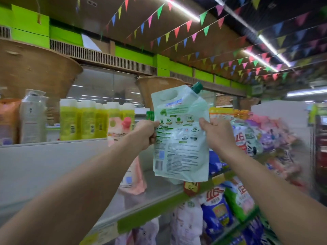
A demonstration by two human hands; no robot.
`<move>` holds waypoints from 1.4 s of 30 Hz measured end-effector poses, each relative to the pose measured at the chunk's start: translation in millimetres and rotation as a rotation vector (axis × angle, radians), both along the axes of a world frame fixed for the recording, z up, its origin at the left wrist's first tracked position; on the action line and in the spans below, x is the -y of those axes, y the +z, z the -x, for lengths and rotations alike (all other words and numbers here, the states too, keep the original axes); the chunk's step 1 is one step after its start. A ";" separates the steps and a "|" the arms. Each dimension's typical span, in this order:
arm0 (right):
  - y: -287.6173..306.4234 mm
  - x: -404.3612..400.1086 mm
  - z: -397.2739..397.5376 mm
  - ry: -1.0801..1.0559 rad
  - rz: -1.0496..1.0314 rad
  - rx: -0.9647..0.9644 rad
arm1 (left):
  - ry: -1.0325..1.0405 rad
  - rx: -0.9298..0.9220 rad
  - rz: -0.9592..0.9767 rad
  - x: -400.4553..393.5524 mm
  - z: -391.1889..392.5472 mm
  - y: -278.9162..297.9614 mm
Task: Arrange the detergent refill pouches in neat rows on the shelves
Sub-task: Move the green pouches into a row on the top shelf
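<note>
Now | left hand (147, 132), right hand (215, 131) pinch pouch (178, 137) | print blurred

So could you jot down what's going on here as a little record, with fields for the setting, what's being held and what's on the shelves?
setting: shop aisle, bunting strung overhead
held item: pale green refill pouch, upright, printed back toward the camera
cap: dark green spout cap at its top right corner
left hand: grip on the pouch's left edge
right hand: grip on the pouch's right edge
upper shelf: yellow bottles in a row
middle shelf: pink pouch standing, bare space beside it
lower right: blue and white pouches
</note>
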State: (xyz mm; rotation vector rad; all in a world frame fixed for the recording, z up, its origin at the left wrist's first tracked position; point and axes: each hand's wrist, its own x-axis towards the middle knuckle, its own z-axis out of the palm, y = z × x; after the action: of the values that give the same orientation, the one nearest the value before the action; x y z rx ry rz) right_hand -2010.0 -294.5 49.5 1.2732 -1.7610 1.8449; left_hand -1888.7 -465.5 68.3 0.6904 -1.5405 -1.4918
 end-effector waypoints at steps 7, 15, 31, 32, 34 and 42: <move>-19.9 47.9 11.4 -0.086 -0.165 -0.111 | 0.199 -0.026 -0.011 40.2 38.5 -5.9; -49.7 105.4 12.9 -0.011 -0.323 -0.238 | 0.375 0.089 0.025 98.6 61.1 -35.1; -67.0 119.2 7.2 0.040 -0.473 -0.162 | 0.325 0.112 -0.044 65.7 33.2 -39.2; -65.4 116.5 5.7 0.044 -0.475 -0.147 | 0.295 0.105 -0.035 60.4 31.7 -38.2; -61.7 110.0 1.3 0.042 -0.449 -0.117 | 0.219 0.087 -0.020 47.2 26.4 -34.6; -52.7 84.9 -26.3 -0.033 -0.305 -0.062 | -0.097 0.126 0.025 -1.1 -18.4 -21.5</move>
State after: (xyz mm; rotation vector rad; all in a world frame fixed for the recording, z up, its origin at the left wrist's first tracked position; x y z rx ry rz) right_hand -1983.8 -379.3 -3.2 1.3806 -2.0738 1.5429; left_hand -1870.4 -464.4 46.8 0.7148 -1.7067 -1.5224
